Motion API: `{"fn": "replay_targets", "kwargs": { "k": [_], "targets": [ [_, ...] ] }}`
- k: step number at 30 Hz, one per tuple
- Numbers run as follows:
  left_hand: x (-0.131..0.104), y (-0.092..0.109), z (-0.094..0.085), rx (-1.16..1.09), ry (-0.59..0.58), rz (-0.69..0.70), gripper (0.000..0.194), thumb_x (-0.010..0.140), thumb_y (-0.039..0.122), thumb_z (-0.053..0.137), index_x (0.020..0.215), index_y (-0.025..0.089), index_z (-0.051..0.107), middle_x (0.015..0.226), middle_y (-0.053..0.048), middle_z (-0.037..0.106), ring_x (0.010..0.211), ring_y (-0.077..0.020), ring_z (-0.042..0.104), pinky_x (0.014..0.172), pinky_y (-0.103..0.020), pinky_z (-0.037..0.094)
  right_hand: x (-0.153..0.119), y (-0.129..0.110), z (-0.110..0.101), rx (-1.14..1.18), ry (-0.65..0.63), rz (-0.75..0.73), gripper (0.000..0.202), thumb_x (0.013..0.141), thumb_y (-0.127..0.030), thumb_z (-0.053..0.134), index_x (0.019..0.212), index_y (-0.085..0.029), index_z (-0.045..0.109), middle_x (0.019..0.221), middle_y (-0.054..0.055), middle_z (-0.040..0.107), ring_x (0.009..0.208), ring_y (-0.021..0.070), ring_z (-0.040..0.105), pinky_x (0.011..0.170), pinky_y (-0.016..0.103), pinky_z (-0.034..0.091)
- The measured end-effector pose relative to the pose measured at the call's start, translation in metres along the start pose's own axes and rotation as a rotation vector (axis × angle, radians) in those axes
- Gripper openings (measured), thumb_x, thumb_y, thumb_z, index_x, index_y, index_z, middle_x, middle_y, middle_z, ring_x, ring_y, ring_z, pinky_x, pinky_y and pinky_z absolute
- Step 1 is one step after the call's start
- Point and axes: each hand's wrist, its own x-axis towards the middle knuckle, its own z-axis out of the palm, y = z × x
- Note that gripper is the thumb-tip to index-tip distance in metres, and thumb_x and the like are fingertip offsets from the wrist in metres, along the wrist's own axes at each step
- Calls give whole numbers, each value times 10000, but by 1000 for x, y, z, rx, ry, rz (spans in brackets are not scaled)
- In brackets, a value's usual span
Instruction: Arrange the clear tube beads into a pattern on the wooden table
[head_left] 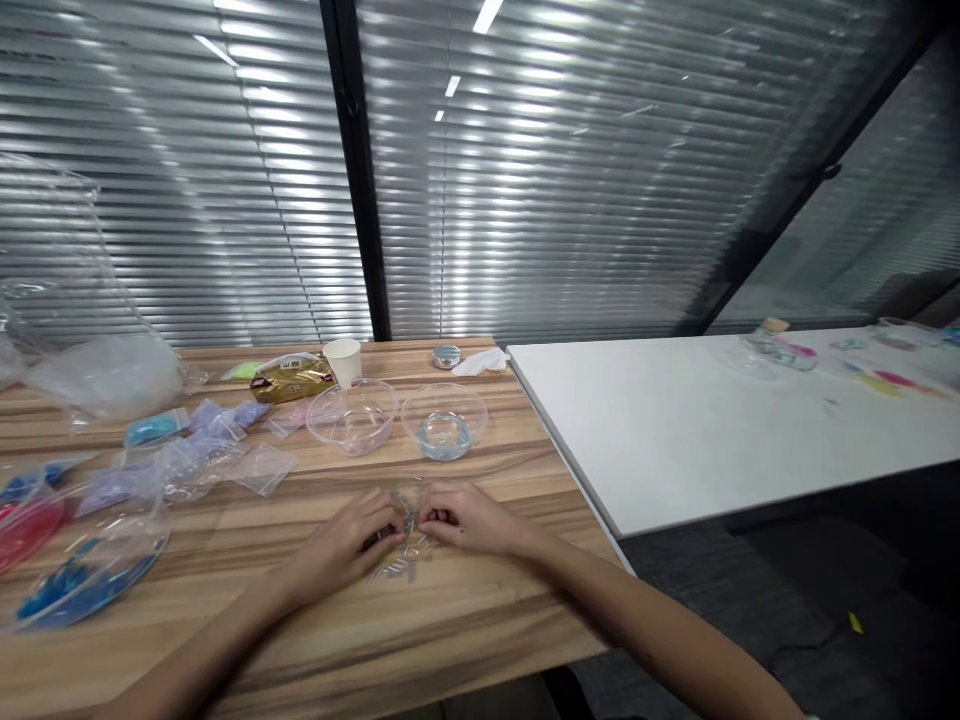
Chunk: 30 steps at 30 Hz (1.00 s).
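Both hands rest low over the wood-grain table point(480, 620), close together around a small scatter of clear, tube-like pieces point(397, 568). My left hand point(356, 532) has its fingers curled and pinched at the left of the pieces; what sits between the fingertips is too small to name. Facing it, my right hand point(461, 515) is also curled, thumb and fingers together, its grip hidden. Just beyond the hands stand two clear plastic bowls: the left bowl point(352, 430), and the right bowl point(444, 425) with a pale bluish round base.
Small zip bags point(202, 450) of purple and clear material lie to the left. Clear containers with blue pieces point(82, 580) and red contents point(30, 530) are at the left edge. Behind are a gold packet point(292, 378), paper cup point(343, 362), round tin point(446, 356) and tissue point(481, 362). A white table point(697, 430) adjoins at right.
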Motion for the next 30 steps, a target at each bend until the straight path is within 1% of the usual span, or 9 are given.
{"fn": "replay_targets", "kwargs": {
  "k": [5,8,13,20,30],
  "targets": [
    [0,4,-1,-9,5,1,159,977,215,385,910,193,527,921,-41,561,872,-180,498,787,-288,399,-1,-2,-1,-2,6,6,77,880,-176,561,872,-148,632,831,32,619,752,135,565,705,215,424],
    [0,4,0,-3,10,-9,168,979,231,386,907,191,533,908,-44,560,861,-183,498,769,-288,405,-1,-2,0,0,3,18,82,884,-175,555,874,-148,632,848,35,626,761,135,572,712,215,429],
    [-1,2,1,-19,32,4,173,978,250,401,915,194,552,902,-43,577,853,-179,515,769,-282,418,0,1,2,-3,16,-11,80,882,-173,554,854,-146,625,820,30,616,757,134,566,705,210,422],
    [-2,1,2,7,40,24,158,972,225,408,906,194,548,911,-37,587,850,-175,523,757,-271,419,2,-1,2,-33,11,-3,63,869,-155,561,835,-146,614,809,29,609,748,134,560,696,211,418],
    [-1,2,1,-8,49,21,151,971,224,415,902,199,548,901,-29,580,845,-169,521,757,-265,413,0,-1,2,-10,13,-3,75,871,-157,552,836,-145,617,798,27,603,733,132,554,681,207,412]
  ]
}}
